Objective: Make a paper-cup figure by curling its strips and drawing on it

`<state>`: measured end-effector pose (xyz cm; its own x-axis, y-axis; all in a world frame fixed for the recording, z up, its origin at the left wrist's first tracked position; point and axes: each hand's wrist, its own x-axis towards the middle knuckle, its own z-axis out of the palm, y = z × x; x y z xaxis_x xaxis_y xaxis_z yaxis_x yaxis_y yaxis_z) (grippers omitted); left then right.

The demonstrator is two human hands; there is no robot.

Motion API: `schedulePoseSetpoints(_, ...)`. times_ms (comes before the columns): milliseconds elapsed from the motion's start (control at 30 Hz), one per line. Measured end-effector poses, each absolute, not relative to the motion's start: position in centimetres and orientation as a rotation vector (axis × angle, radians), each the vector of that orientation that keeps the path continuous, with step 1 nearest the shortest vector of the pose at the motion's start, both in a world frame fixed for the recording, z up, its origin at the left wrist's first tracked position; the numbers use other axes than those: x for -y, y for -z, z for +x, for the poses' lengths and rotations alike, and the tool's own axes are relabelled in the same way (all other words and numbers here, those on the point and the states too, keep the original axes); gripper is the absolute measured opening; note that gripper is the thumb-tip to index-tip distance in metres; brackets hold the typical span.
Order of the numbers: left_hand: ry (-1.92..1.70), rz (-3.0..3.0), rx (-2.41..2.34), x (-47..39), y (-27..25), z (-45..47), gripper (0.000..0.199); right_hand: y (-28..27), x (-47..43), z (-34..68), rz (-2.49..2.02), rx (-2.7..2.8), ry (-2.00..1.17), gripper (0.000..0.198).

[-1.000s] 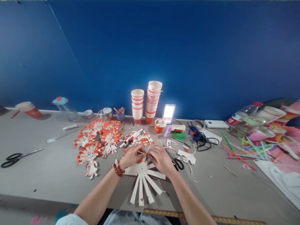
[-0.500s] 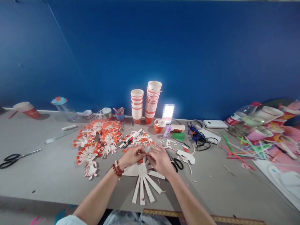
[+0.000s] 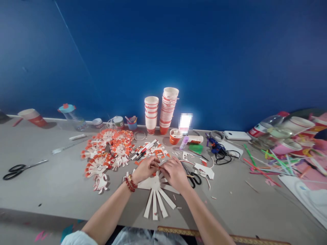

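Strips (image 3: 154,204) of a cut-open paper cup (image 3: 155,184) fan out over the tabletop (image 3: 63,190), its round base lying just nearer the person than the fingers. Left hand (image 3: 146,169) and right hand (image 3: 175,172) meet at its far side, their fingers pinched narrowly around what looks like one strip's orange end; the exact grip of each fingertip is hidden. Progress looks partial: the cutting into strips appears largely done, and a rolled-looking orange tip (image 3: 154,174) shows close by the fingers, but the strips nearest the person lie flat, not yet curled. To the left of the fingers, a heap of lion-like paper figures (image 3: 98,165) with curled orange manes looks finished. Beyond the fingers lie paper scraps (image 3: 154,149), with stacked paper cups (image 3: 168,109), apparently uncut, farther back. Black-handled scissors (image 3: 196,179) rest just right of the right hand's fingers, a blue glue gun (image 3: 216,147) farther right.
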<state>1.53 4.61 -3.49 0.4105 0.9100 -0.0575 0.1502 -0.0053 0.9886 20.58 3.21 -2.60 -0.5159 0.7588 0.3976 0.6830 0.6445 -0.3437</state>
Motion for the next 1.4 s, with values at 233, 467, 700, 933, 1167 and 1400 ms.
schedulePoseSetpoints(233, -0.769, 1.524, -1.063, -4.7, 3.6, 1.6, 0.022, 2.6, -3.2, 20.5, -1.133, 2.392, -0.054, 0.020)
schedulePoseSetpoints(467, -0.759, 1.609, -1.077, -4.7, 3.2, 1.4, 0.011, 2.9, -3.1, 20.4, -1.141, 2.352, -0.063, 0.018)
schedulePoseSetpoints(700, -0.777, 1.525, -1.027, -4.9, 3.3, 1.4, 0.015, 2.8, -2.8, 20.3, -1.145, 2.375, -0.061, 0.017)
schedulePoseSetpoints(933, -0.736, 1.504, -1.020, -4.9, 3.1, 1.3, 0.022, 2.8, -2.7, 20.0, -1.153, 2.351, -0.060, 0.016)
schedulePoseSetpoints(1167, -0.772, 1.517, -1.012, -4.9, 3.2, 1.4, 0.027, 1.6, -2.5, 20.1, -1.223, 2.461, 0.009, 0.012)
schedulePoseSetpoints(1400, -0.802, 1.668, -1.034, -4.8, 3.3, 1.6, 0.029, 1.1, -2.3, 19.4, -1.301, 2.497, 0.079, 0.013)
